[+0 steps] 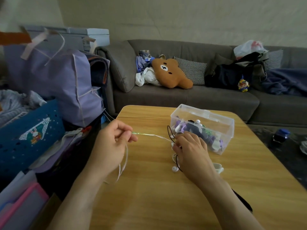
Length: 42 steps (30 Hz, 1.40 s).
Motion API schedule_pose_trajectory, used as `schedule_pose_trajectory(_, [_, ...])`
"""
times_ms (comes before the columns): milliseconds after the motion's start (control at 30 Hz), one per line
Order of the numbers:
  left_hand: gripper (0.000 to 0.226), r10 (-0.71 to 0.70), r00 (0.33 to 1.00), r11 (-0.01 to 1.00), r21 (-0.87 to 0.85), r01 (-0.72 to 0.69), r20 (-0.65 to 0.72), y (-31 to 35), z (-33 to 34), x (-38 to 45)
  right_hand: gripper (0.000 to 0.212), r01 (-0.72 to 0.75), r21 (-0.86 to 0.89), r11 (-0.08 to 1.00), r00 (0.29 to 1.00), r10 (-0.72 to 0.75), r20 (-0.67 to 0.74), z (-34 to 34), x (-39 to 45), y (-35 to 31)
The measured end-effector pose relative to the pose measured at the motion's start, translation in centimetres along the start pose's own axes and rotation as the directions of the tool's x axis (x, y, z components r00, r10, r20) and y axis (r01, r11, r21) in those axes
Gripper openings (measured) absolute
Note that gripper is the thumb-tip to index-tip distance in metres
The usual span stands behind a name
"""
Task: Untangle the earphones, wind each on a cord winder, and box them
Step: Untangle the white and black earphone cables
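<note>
Untangling stage: left hand (113, 140) pinches white cord (152, 135) taut, right hand (191, 149) grips the knotted bundle (174, 156) (black cord entwined); next, tease strands apart.

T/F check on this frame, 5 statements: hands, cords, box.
1. The left hand pinches a pale cord stretched toward the right hand. True.
2. The clear plastic box is empty. False: it holds purple, white and green items and an earbud.
3. The right hand lies on a tangle of black and white earphone cords on the wooden table. True.
4. The box stands to the left of the left hand. False: it stands right of both hands, beyond the right hand.
5. A loose white earbud lies on the table near the right hand. True.
</note>
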<state>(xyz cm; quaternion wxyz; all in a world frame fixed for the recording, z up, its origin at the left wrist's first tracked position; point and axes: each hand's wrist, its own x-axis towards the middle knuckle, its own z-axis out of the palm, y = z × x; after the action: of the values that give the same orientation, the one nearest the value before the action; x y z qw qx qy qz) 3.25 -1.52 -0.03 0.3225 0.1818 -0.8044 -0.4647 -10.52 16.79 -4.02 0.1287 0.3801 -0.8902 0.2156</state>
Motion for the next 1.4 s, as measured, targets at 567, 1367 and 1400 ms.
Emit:
schedule_pose_trajectory(567, [0.021,0.016,0.972,0.995,-0.097,0.007,0.234,1.9,5.4,-1.9,0.005,0.267,0.238,0.934,0.936,-0.193,-0.293,-1.0,-0.5,-1.7])
schedule_pose_trajectory(1367, [0.041,-0.12,0.992,0.823,-0.563,0.079,-0.036,1.5,3.8,-0.5,0.026,-0.039,0.286,0.957,0.993,0.006,0.118,-1.2,-0.3,-0.6])
schedule_pose_trajectory(1400, [0.041,-0.149,0.988,0.778,-0.621,0.097,-0.032,1.7,3.9,-0.5,0.027,-0.049,0.273,0.961,0.992,0.015,0.124,-1.2,-0.3,-0.7])
